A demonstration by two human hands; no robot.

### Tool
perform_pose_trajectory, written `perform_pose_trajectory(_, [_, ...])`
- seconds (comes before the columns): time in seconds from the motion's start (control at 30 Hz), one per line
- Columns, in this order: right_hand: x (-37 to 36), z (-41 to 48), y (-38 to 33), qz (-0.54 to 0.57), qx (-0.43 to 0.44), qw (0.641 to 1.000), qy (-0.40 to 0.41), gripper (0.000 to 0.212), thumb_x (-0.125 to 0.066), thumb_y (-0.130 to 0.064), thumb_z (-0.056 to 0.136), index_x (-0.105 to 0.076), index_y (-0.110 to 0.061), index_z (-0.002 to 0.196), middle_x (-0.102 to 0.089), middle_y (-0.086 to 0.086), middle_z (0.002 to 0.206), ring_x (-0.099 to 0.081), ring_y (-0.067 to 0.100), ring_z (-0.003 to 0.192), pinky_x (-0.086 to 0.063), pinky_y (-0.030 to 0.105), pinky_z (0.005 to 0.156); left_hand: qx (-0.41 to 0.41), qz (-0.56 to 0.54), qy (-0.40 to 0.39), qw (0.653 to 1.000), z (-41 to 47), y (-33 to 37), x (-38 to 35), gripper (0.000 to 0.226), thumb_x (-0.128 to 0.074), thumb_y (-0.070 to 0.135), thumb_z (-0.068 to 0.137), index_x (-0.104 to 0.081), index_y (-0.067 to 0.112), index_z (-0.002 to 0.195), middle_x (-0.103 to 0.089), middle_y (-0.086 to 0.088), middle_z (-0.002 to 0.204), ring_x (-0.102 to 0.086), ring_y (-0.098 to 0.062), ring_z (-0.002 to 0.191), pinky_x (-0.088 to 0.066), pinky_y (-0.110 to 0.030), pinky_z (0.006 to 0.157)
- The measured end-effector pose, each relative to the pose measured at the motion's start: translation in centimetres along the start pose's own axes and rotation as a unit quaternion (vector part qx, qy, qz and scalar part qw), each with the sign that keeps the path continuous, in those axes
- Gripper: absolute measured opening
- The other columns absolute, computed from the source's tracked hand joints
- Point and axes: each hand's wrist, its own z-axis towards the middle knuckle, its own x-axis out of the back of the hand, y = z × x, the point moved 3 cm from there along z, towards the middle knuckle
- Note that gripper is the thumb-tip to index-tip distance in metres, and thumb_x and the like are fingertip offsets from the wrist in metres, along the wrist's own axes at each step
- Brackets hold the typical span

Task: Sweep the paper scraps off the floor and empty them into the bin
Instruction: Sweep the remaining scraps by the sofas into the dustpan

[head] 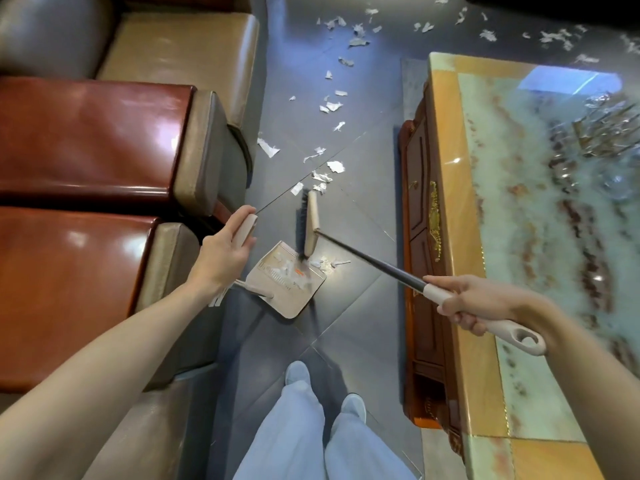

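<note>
With curled left hand [225,252], grips dustpan [294,292] handle, centre frame; with right hand [474,303], clenches broom [374,261] grip, lower right. Rests dustpan on floor [346,306] at centre, broom head at its mouth, few scraps inside; more paper scraps [332,105] strewn toward top.

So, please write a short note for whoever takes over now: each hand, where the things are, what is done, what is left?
Left hand: grips the handle of the beige plastic dustpan, which rests on the dark tiled floor.
Right hand: grips the long black-and-beige broom, bristles at the pan's mouth.
Done: some white paper scraps lie in the pan.
Left: many scraps ahead between brown leather sofa and marble-topped table; bin not in view.
</note>
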Motion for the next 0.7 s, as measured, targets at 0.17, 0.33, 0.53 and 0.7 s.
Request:
perform_pose_trajectory(0.17, [0.9,0.4,2.7,0.032,-0.003,0.996,0.084,0.07,-0.053,0.001,0.092,-0.025,-0.025,0.15,-0.049,0.005,0.06,-0.044,0.01,0.04,-0.039,0.023,0.037,-0.004,0.019,-0.008,1.0,-1.0,0.5,-1.2,0.048,-0.056,0.024,0.097,-0.04,0.04,0.14,-0.062,0.0,0.096,-0.06,-0.009,0.069,-0.045,-0.019,0.057])
perform_pose_trajectory(0.33, [-1.5,3.5,3.8,-0.037,-0.021,0.991,0.126,0.06,-0.048,-0.001,0.091,-0.029,-0.015,0.147,-0.054,0.01,0.067,-0.049,0.015,0.046,-0.044,0.025,0.042,0.005,0.02,-0.011,1.0,-1.2,0.3,-2.0,0.047,-0.055,0.024,0.097,-0.04,0.044,0.136,-0.062,-0.005,0.096,-0.061,-0.013,0.069,-0.048,-0.021,0.055])
perform_pose_trajectory(0.53, [-6.5,5.7,3.8,-0.062,-0.027,0.996,0.057,0.047,-0.045,-0.005,0.092,-0.036,-0.011,0.138,-0.054,0.01,0.074,-0.05,0.015,0.053,-0.046,0.026,0.046,-0.018,0.019,-0.004,1.0,0.5,1.1,-2.7,0.044,-0.056,0.025,0.096,-0.041,0.047,0.131,-0.062,-0.005,0.098,-0.061,-0.021,0.08,-0.055,-0.037,0.073])
perform_pose_trajectory(0.7, [-7.9,4.5,3.0,-0.056,-0.034,0.997,-0.026,0.064,-0.05,-0.009,0.09,-0.031,-0.032,0.146,-0.056,0.006,0.074,-0.051,0.006,0.047,-0.046,0.021,0.046,-0.008,0.012,-0.003,1.0,1.8,0.3,-1.9,0.044,-0.055,0.027,0.096,-0.039,0.053,0.127,-0.06,-0.003,0.097,-0.061,-0.016,0.078,-0.058,-0.043,0.069])
